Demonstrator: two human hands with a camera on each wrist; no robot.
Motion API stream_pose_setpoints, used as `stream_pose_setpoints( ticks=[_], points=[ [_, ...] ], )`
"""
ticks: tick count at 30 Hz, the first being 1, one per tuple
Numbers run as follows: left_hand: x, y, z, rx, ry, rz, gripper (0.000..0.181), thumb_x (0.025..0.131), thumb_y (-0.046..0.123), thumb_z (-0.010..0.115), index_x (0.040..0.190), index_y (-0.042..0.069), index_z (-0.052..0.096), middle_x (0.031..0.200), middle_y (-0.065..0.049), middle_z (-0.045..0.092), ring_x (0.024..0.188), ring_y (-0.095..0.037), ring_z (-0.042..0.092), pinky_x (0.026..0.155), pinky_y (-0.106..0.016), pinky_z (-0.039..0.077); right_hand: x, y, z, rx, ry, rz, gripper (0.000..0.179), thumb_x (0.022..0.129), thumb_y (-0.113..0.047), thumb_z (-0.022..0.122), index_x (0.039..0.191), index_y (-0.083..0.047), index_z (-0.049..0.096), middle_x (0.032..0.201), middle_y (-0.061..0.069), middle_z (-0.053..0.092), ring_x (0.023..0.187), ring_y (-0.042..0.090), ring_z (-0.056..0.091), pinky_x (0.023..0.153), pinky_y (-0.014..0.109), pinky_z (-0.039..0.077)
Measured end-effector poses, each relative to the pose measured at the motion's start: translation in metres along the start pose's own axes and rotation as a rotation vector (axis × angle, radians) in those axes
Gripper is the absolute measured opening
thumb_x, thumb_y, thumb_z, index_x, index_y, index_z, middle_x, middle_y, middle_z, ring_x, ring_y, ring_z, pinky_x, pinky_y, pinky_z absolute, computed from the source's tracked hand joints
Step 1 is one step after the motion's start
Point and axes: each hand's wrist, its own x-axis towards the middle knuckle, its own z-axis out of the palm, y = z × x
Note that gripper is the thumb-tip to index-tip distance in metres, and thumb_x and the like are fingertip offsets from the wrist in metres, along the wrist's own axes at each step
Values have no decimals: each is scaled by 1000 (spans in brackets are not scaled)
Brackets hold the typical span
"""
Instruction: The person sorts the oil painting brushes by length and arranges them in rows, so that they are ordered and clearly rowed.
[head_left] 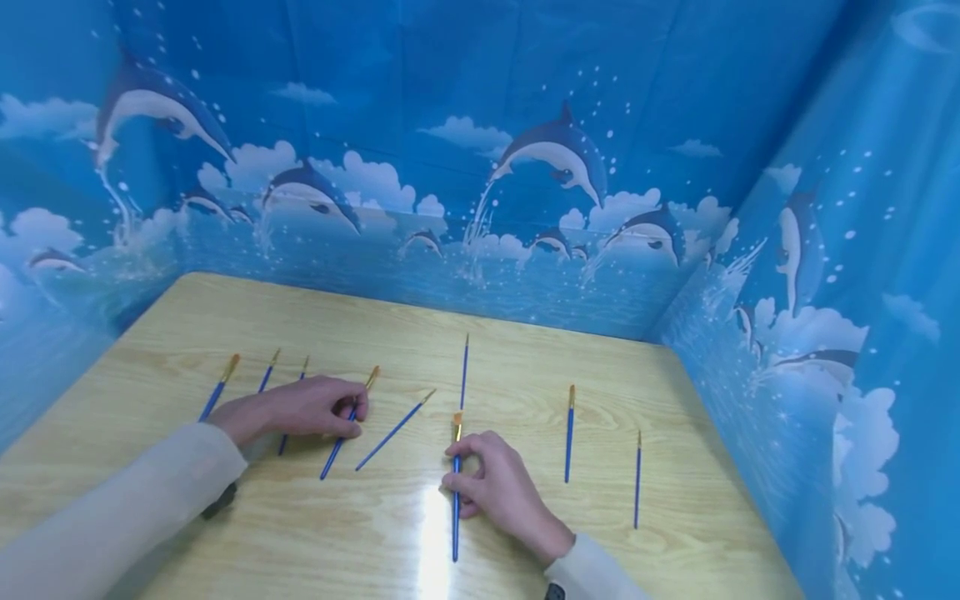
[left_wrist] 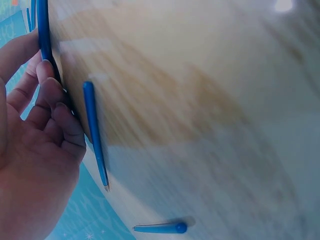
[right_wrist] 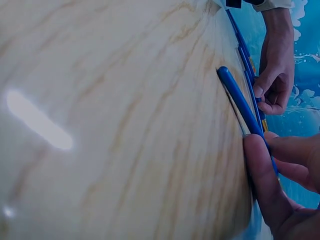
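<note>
My left hand (head_left: 311, 407) pinches a blue-handled paintbrush (head_left: 332, 458) lying slanted on the table, its orange bristles pointing away. In the left wrist view, the thumb and fingers close around that handle (left_wrist: 44, 30). Nearer the middle, my right hand (head_left: 501, 485) grips a wider paintbrush (head_left: 455, 533) between thumb and fingers, bristles pointing away. Its rounded handle end (right_wrist: 227, 77) shows in the right wrist view, low over the wood. A thin paintbrush (head_left: 393, 432) lies diagonally between the hands. Another thin one (head_left: 464, 371) lies straight beyond the right hand's brush.
Left of the left hand lie several more brushes, among them a wide one (head_left: 213, 398), partly covered by the left arm. Two brushes (head_left: 570, 442) (head_left: 637, 492) lie on the right. Dolphin-print curtains (head_left: 450, 108) surround the wooden table (head_left: 360, 542).
</note>
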Motion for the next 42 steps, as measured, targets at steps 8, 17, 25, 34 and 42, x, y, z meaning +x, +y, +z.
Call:
stream_pose_setpoints(
  ticks=[8, 17, 25, 34, 42],
  points=[
    [0, 1, 0, -7, 1, 6, 17, 97, 28, 81, 103, 21, 66, 89, 3, 62, 82, -14, 56, 72, -28, 46, -2, -4, 2, -106, 4, 3, 30, 92, -6, 84, 120, -4, 75, 120, 11, 59, 62, 13, 69, 55, 27, 60],
    [-1, 1, -1, -9, 0, 10, 18, 97, 28, 81, 104, 20, 66, 89, 2, 61, 81, -14, 55, 71, -28, 45, 0, -5, 4, -169, 23, -20, 29, 93, -10, 84, 120, -3, 76, 112, 8, 59, 59, 9, 68, 53, 27, 59],
    [-2, 1, 0, -3, 8, 10, 19, 96, 28, 81, 104, 20, 66, 89, 2, 61, 81, -14, 54, 71, -28, 44, 0, -5, 4, -144, 22, -19, 28, 93, -10, 84, 119, -2, 75, 110, 9, 58, 60, 10, 68, 53, 27, 59],
    [-2, 1, 1, -4, 6, 8, 19, 97, 29, 81, 104, 20, 66, 89, 2, 61, 81, -14, 55, 72, -28, 44, -1, -4, 3, -123, 31, -13, 37, 98, -19, 81, 129, -4, 70, 116, 9, 62, 61, 12, 68, 54, 27, 60],
    [-1, 1, 0, -3, 3, 15, 19, 97, 30, 81, 104, 20, 66, 88, 2, 61, 80, -13, 55, 71, -29, 44, 1, -2, -17, -32, 65, -22, 35, 105, -25, 73, 132, -4, 68, 114, 10, 66, 69, 19, 70, 57, 31, 62]
  ],
)
